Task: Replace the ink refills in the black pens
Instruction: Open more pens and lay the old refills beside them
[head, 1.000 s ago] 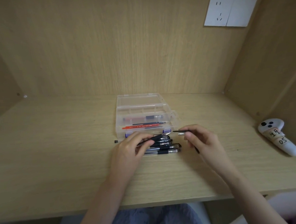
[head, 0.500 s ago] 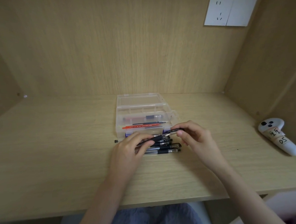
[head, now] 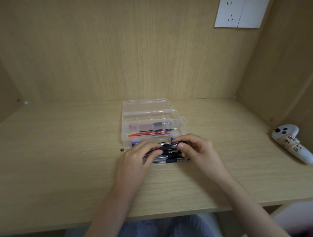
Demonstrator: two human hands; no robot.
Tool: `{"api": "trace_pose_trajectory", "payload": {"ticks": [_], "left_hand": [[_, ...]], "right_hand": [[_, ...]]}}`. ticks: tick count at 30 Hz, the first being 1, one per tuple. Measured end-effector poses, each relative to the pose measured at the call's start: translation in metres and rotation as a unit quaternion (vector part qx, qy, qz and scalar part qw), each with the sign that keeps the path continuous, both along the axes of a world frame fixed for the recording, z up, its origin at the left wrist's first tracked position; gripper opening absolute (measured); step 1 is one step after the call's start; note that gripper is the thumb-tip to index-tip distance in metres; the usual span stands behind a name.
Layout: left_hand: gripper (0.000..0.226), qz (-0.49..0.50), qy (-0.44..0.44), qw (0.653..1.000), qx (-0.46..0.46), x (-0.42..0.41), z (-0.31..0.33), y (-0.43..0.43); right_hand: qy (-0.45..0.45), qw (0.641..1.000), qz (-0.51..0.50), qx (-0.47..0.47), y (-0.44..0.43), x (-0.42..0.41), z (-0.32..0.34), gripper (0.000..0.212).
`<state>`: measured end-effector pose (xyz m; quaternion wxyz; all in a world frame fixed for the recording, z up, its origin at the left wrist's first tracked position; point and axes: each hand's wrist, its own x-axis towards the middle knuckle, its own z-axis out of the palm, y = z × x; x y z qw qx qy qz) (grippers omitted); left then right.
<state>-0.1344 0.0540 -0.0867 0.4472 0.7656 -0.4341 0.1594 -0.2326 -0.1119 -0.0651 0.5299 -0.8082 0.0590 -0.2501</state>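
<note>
Just in front of the clear box [head: 124,131], we hold one black pen [head: 169,146] between both hands, over the pile of black pens [head: 172,160] that lies on the tabletop [head: 63,159] just beside the box's near wall. Our left hand [head: 136,159] curls its fingers over the pen's left part and our right hand [head: 199,150] pinches its right part between thumb and fingertips, so both grasp the same pen. Inside the box, in the nearest compartment, lie the spares: a red refill [head: 149,133] and a dark refill [head: 158,130] just behind it. A small black piece [head: 121,149] lies on the tabletop just left of the box's near corner, and a white controller [head: 291,142] rests well to the right of the box.

We judge that the step in hand is working the barrel joint of this one pen, one hand bracing and the other turning. Whether it is being opened or closed over a new refill we cannot tell, since our fingers hide the joint. The next move calls for a steady counter-twist with both halves kept in line; if the pen comes apart, its tip part must not drop into the pile, and the dark refill, not the red one, should come from the box.
</note>
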Motion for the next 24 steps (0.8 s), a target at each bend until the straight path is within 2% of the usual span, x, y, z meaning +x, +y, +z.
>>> {"api": "trace_pose_trajectory", "payload": {"ticks": [8, 13, 16, 18, 20, 24], "left_hand": [[0.029, 0.009, -0.045, 0.998, 0.041, 0.001, -0.003, -0.002], [0.022, 0.004, -0.037, 0.996, 0.081, -0.001, -0.001, -0.005], [0.014, 0.035, -0.022, 0.998, 0.056, 0.006, 0.006, -0.006], [0.016, 0.050, 0.015, 0.998, 0.028, 0.017, 0.019, -0.006], [0.019, 0.051, 0.063, 0.996, 0.023, 0.033, 0.036, -0.010], [0.018, 0.065, 0.086, 0.990, 0.095, 0.075, 0.057, -0.032]], "right_hand": [[0.019, 0.998, -0.013, 0.066, 0.004, 0.000, -0.019, 0.027], [-0.012, 0.996, -0.083, 0.012, 0.009, -0.006, -0.026, 0.026], [-0.058, 0.986, -0.157, 0.003, 0.010, -0.012, -0.022, 0.020], [-0.051, 0.987, -0.149, -0.021, 0.012, -0.013, -0.023, 0.015], [-0.025, 0.990, -0.117, -0.076, 0.013, -0.011, -0.026, 0.019], [-0.004, 0.980, -0.103, -0.172, 0.010, -0.006, -0.032, 0.027]]}}
